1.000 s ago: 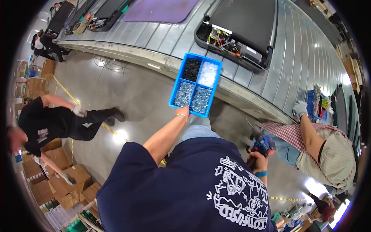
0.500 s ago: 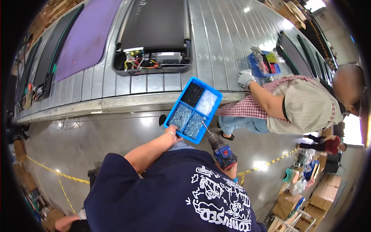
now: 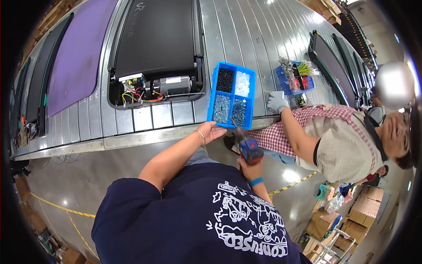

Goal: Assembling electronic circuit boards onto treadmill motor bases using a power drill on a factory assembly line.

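Observation:
A blue parts tray (image 3: 254,94) with compartments lies over the near edge of the metal-slat line, holding black screws (image 3: 225,80), white plastic pieces (image 3: 242,83) and silvery screws (image 3: 221,109). At its near left corner my left hand (image 3: 211,132) grips the tray, fingers partly under the near wall. A blue and black cordless drill (image 3: 250,150) is in my right hand (image 3: 251,170). The drill's bit points into the near right compartment among the silvery screws; whether it touches one, I cannot tell.
Left of the tray, a black treadmill base (image 3: 156,48) shows exposed wires and a motor (image 3: 175,85). A purple mat (image 3: 79,57) lies farther left. At right stands a co-worker in a checkered apron (image 3: 274,136), a gloved hand (image 3: 277,102) near a blue bin (image 3: 282,81) of wires.
The tray has moved forward from over the floor onto the line's edge, turning straighter. My left hand went with it, and the drill moved forward too. The co-worker's head turned.

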### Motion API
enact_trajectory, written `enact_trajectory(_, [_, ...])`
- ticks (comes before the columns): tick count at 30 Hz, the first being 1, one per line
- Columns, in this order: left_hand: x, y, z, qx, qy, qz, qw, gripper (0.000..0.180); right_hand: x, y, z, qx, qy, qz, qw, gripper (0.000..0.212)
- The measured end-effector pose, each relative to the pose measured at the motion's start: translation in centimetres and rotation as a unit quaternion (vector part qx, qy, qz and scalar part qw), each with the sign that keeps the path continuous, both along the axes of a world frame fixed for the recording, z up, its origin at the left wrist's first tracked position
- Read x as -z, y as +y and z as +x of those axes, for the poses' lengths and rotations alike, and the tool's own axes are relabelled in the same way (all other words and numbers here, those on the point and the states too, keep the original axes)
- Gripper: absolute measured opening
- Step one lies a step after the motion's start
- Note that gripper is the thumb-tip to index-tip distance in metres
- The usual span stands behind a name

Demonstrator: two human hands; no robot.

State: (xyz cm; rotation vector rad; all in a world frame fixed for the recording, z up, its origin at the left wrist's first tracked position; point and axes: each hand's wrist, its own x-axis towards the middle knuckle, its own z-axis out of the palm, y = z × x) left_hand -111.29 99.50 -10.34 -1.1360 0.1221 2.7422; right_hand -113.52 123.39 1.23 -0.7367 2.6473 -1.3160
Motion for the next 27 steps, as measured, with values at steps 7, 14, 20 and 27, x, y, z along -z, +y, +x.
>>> enact_trajectory(7, [-0.8,-4.2,-0.1,0.207,-0.002,-0.121,0.971,0.047,2.5,-8.3,-6.8,0.053,-0.296,0.105,0.948,0.031])
enact_trajectory(14, [-4.4,-8.8,-2.1,0.353,0.006,-0.229,0.907,0.046,0.0,-8.1,-7.2,0.017,-0.213,0.160,0.964,0.032])
enact_trajectory(20, [-3.5,-8.5,-6.7,0.223,-0.038,-0.190,0.955,0.035,-3.0,-6.1,-6.8,-0.039,-0.138,0.026,0.989,0.035])
enact_trajectory(27, [-2.6,-5.3,-8.5,0.169,0.018,-0.251,0.953,0.019,-4.6,-2.5,-7.4,-0.119,-0.125,0.120,0.978,0.047])
